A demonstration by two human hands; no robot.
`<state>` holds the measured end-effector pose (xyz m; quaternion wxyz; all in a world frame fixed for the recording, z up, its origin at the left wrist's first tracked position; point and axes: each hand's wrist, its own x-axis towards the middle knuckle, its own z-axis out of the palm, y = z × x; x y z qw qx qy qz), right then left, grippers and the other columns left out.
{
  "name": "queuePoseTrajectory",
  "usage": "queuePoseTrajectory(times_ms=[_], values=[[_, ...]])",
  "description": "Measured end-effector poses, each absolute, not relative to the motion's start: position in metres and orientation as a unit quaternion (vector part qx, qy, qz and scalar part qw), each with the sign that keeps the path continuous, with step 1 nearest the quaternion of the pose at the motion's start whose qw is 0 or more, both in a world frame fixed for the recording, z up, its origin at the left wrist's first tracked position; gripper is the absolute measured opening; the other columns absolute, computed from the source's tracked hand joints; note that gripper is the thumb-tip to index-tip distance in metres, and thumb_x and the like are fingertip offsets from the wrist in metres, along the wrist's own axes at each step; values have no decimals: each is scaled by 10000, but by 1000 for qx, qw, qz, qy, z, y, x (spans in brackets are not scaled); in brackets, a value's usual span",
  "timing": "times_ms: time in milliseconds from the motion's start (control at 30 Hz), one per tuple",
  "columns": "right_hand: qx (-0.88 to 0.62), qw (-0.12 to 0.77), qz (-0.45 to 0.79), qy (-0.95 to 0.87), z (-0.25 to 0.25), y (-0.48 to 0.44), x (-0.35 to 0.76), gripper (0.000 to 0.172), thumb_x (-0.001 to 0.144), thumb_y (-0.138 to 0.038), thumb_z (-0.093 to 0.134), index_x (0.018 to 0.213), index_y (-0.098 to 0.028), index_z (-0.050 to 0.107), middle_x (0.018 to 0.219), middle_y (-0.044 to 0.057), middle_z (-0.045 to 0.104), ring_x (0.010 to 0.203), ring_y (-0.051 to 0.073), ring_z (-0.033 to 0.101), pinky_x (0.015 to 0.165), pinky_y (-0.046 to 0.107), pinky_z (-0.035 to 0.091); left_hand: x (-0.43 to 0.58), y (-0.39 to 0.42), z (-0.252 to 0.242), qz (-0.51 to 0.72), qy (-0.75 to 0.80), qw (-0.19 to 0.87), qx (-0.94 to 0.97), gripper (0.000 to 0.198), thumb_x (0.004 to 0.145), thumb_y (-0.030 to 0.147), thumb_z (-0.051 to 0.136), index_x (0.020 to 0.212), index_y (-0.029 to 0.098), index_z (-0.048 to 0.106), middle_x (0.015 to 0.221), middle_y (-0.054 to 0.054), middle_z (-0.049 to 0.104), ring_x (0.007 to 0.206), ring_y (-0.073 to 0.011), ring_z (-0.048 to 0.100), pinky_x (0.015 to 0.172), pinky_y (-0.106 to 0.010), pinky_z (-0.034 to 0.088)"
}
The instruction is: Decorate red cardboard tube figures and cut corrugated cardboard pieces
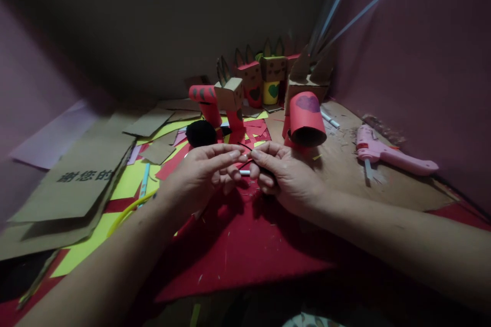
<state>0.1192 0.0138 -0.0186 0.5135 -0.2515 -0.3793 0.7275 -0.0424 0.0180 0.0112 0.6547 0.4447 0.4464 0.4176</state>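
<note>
Above the front of the red table surface (245,255), my left hand (205,168) and my right hand (284,171) meet almost fingertip to fingertip. Both are closed in a pinch on a thin black cord (246,146), which bends in a small loop between them. Part of the cord is hidden by my right fingers. A short white stick (244,172) lies below the fingertips. Just behind my left hand sits a fuzzy black ball (200,134). Beyond my right hand stands a red paper tube figure (307,115) with cardboard ears.
More cardboard-headed figures (229,94) stand at the back. Cardboard sheets (72,184), yellow paper (126,184) and yellow-handled scissors, partly hidden, lie left. A pink glue gun (391,153) rests right on brown board (399,194). Clear sticks (355,18) rise at the back right.
</note>
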Motion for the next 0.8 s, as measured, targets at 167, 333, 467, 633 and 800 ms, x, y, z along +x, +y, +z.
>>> queuePoseTrajectory(times_ms=[167, 333, 467, 633, 800], values=[[-246, 508, 739, -369, -21, 14, 120, 212, 803, -289, 716, 784, -173, 540, 555, -62, 592, 373, 25, 354, 351, 140, 284, -44, 11, 15, 323, 496, 610, 527, 149, 738, 288, 777, 766, 148, 735, 562, -17, 635, 436, -77, 524, 395, -161, 381], [-221, 486, 762, -366, -20, 12, 121, 196, 794, -278, 722, 824, -179, 556, 559, -64, 597, 367, 27, 346, 355, 148, 290, -44, 10, 12, 346, 504, 609, 506, 191, 739, 335, 763, 724, 153, 707, 577, -11, 610, 433, -70, 478, 377, -161, 343], [-207, 472, 777, -362, -21, 12, 122, 179, 796, -279, 719, 816, -177, 574, 562, -61, 601, 362, 22, 334, 353, 148, 274, -43, 9, 11, 367, 483, 618, 500, 201, 776, 344, 718, 759, 145, 706, 713, -43, 655, 480, -76, 491, 379, -164, 369], [-200, 460, 792, -348, -20, 12, 125, 142, 817, -255, 695, 823, -176, 577, 578, -57, 603, 368, 18, 330, 362, 143, 273, -42, 5, 14, 404, 498, 591, 489, 170, 777, 308, 718, 799, 140, 709, 687, -43, 662, 486, -79, 494, 408, -169, 394], [-223, 429, 808, -336, -18, 12, 126, 108, 798, -214, 684, 810, -155, 594, 576, -48, 590, 379, 19, 324, 354, 137, 245, -37, -1, 14, 452, 508, 491, 544, 145, 787, 303, 731, 829, 165, 734, 615, -13, 639, 544, -98, 535, 503, -190, 421]])
